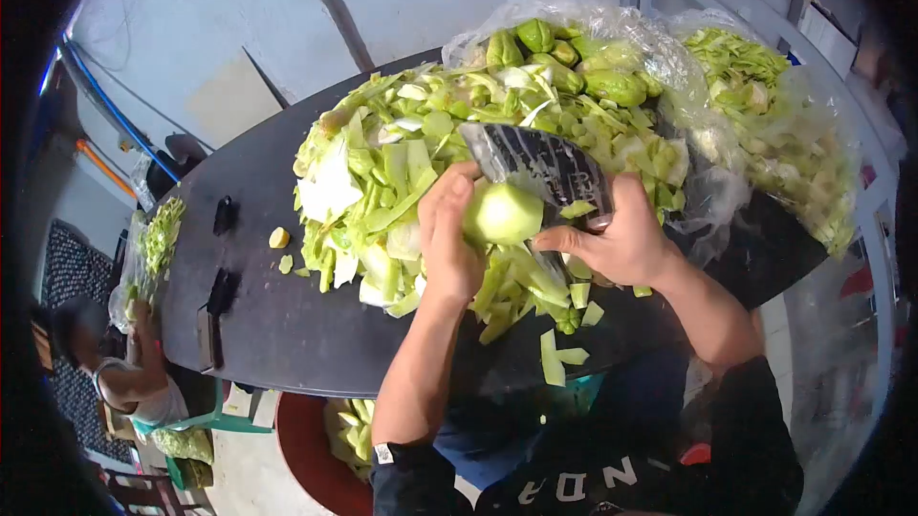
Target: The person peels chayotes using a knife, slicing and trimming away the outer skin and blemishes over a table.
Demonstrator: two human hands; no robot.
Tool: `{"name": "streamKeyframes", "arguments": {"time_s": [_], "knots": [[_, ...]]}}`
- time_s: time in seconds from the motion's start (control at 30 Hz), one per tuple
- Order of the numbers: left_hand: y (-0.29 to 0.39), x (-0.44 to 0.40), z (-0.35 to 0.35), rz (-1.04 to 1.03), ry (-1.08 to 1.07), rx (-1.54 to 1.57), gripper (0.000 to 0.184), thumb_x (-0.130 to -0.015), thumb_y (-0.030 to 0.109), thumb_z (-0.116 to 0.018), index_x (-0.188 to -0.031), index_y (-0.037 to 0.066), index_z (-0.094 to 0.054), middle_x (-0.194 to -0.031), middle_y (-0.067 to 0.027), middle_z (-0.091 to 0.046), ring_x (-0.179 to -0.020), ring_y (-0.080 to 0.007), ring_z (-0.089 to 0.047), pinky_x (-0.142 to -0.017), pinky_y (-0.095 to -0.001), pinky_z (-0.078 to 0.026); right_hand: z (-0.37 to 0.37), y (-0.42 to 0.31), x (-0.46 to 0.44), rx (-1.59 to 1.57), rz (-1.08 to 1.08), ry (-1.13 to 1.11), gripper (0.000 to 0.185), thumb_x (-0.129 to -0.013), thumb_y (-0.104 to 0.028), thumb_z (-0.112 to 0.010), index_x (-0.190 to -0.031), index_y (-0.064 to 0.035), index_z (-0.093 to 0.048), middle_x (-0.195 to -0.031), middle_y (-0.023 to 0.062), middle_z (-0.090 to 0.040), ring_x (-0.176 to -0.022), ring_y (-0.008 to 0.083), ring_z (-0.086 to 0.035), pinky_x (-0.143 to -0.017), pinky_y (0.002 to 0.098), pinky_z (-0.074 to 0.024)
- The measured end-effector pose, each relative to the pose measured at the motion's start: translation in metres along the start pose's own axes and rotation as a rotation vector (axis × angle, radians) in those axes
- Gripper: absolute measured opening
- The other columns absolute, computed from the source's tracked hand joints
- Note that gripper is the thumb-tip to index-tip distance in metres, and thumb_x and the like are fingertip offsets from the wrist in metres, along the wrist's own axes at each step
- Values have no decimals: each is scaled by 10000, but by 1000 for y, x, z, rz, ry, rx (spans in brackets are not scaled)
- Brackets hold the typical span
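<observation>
My left hand is closed round a peeled pale green vegetable above the front of a large heap of green peelings. In my right hand is a wide, dark-bladed cleaver, its blade tilted against the upper right side of the vegetable. My right thumb points toward the vegetable, low on the blade. The handle is mostly hidden in my right hand. A few cut pieces lie at the table's front edge.
Unpeeled green vegetables lie in clear plastic behind the heap. A plastic bag of peelings is at the right. Dark objects rest on the black table. A red tub stands below. Another person sits at the far left.
</observation>
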State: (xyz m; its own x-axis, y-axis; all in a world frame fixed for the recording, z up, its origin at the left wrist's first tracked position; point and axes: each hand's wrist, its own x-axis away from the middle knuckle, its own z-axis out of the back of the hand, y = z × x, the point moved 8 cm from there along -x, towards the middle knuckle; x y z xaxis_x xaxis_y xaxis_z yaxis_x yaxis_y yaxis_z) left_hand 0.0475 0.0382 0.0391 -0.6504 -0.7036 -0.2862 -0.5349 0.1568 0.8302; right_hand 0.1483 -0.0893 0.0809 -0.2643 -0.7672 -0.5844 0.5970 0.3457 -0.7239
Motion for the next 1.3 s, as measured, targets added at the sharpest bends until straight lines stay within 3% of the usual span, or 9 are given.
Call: {"name": "streamKeyframes", "arguments": {"time_s": [0.07,0.2,0.33,0.57,0.67,0.77,1.13,1.27,1.3], "knots": [[-6,0,-4,73,-39,155,345,-929,285,-593,-1105,-12,-584,-954,-65,-630,-843,-136,-605,-782,-271,-486,-7,19,2,-343,-231,-19,489,-747,-204,-853,-1110,24,-618,-900,61,-703,-778,58,-594,-703,265,-527],[-15,0,-5,70,-32,253,317,-899,212,-680,-1091,-31,-611,-960,-87,-663,-837,-164,-651,-745,-319,-545,-10,24,5,-231,-384,-80,507,-704,-101,-873,-1116,32,-608,-985,56,-692,-877,100,-638,-785,277,-537],[-14,3,-7,57,18,219,307,-861,141,-732,-1075,-45,-615,-948,-107,-668,-814,-170,-655,-731,-306,-551,-16,23,3,-361,-299,-53,513,-697,-107,-879,-1113,25,-611,-981,46,-693,-868,103,-642,-790,281,-536],[-13,9,3,8,205,-35,374,-792,101,-800,-1053,-67,-591,-914,-105,-666,-783,-148,-640,-728,-283,-544,-12,27,4,-47,-275,-106,539,-671,-177,-902,-1100,1,-628,-979,48,-696,-864,93,-639,-776,283,-529],[-12,15,-6,0,293,124,362,-806,123,-789,-1065,-55,-610,-921,-91,-669,-782,-127,-633,-717,-263,-535,-13,27,1,-82,-248,-51,549,-660,-184,-907,-1099,-4,-632,-972,50,-698,-856,97,-641,-773,286,-528],[-7,5,-8,16,59,-193,355,-828,164,-774,-1082,-38,-630,-953,-91,-673,-803,-125,-633,-720,-258,-533,-11,28,-4,-91,-206,-58,523,-642,-215,-907,-1042,5,-650,-907,77,-706,-797,120,-652,-743,308,-533],[-15,7,-13,114,127,-107,341,-832,171,-769,-1087,-6,-627,-1000,-92,-664,-855,-135,-631,-753,-266,-532,-20,38,0,-29,-333,-86,428,-621,-162,-874,-949,19,-668,-821,113,-710,-744,161,-673,-717,327,-537],[-15,1,-17,171,-101,238,441,-914,366,-628,-1188,27,-566,-1090,-95,-651,-973,-193,-641,-893,-354,-509,-15,34,-7,-112,-244,-84,447,-622,-190,-887,-955,20,-674,-848,104,-720,-761,149,-674,-740,319,-538],[-19,2,-14,260,-111,192,604,-917,543,-483,-1283,65,-529,-1204,-114,-625,-1090,-276,-609,-998,-446,-456,-16,32,-7,-123,-238,-129,459,-623,-202,-892,-963,19,-676,-863,100,-724,-768,144,-675,-748,317,-538]]}}
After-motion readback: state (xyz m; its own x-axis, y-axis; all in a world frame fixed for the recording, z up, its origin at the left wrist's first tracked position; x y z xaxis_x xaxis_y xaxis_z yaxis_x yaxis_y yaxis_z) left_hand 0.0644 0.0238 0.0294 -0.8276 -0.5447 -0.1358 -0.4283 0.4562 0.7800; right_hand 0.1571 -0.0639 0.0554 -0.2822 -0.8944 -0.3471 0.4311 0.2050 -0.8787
